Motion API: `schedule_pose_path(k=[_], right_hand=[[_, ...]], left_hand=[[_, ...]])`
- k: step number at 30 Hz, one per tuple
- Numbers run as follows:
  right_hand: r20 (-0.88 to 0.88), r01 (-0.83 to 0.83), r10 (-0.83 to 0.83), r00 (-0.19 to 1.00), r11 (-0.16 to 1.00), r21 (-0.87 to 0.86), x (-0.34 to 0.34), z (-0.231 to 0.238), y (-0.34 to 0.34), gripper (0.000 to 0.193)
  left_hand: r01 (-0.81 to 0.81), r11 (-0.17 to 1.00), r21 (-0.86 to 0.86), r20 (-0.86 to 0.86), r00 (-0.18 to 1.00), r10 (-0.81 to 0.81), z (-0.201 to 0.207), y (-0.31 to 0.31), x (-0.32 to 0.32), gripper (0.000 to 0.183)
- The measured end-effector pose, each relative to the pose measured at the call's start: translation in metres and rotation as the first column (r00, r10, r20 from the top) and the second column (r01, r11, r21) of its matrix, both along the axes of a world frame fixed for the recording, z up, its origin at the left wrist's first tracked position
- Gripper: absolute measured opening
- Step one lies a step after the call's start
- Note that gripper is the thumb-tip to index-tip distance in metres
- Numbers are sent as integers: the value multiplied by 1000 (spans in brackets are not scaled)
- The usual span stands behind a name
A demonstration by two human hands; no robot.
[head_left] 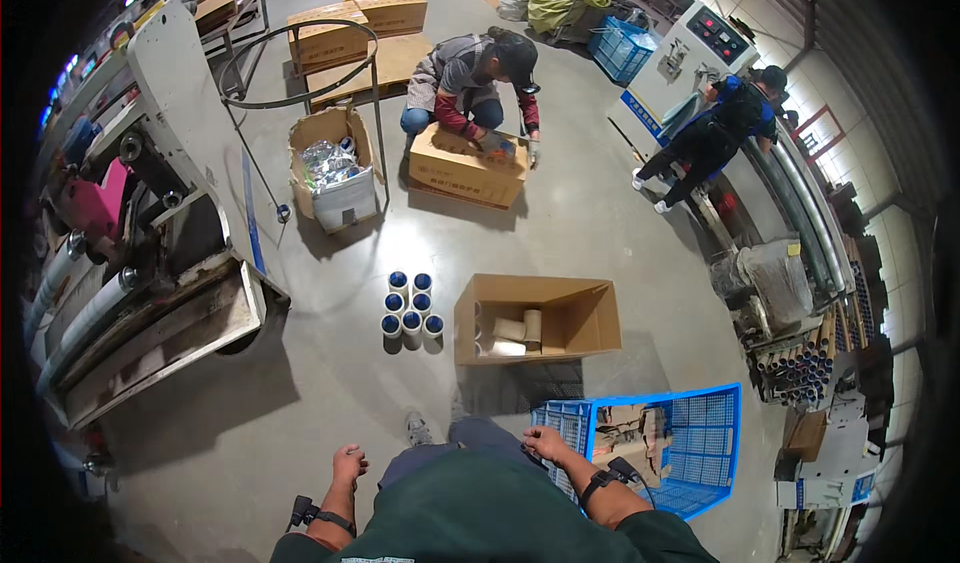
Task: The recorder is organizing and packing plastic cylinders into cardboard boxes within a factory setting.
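My left hand hangs over the grey floor beside my left leg, its fingers loosely bent and apart, with nothing seen in them. My right hand is by my right thigh, fingers half curled, and no held thing shows. Just right of it stands a blue plastic crate with torn brown cardboard inside. In front of me an uncovered cardboard box holds several pale rolls. To that box's left, several white rolls with blue cores stand grouped on the floor.
Ahead, a crouching person handles a closed cardboard box. A carton of plastic waste sits near a metal ring stand. Machinery lines the left; another person works by a machine at right.
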State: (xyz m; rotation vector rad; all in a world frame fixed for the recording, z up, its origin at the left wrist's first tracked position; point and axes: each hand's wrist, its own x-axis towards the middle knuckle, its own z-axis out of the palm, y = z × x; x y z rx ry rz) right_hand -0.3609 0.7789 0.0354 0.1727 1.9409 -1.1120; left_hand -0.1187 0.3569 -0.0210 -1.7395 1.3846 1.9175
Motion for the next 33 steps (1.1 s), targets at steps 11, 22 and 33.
schedule_pose_path(k=[11,22,33], right_hand=[[136,-32,20,990,996,88,-72,-44,-5,20],[23,3,-3,1000,1000,21,-138,-16,-101,30],[162,381,-398,903,916,129,-51,-29,-182,33]], left_hand=[[27,997,-79,-57,998,-31,41,-28,-88,42],[6,1000,-27,27,1000,-5,38,-86,-108,39],[182,983,-32,-95,978,-184,9,-271,-164,36]])
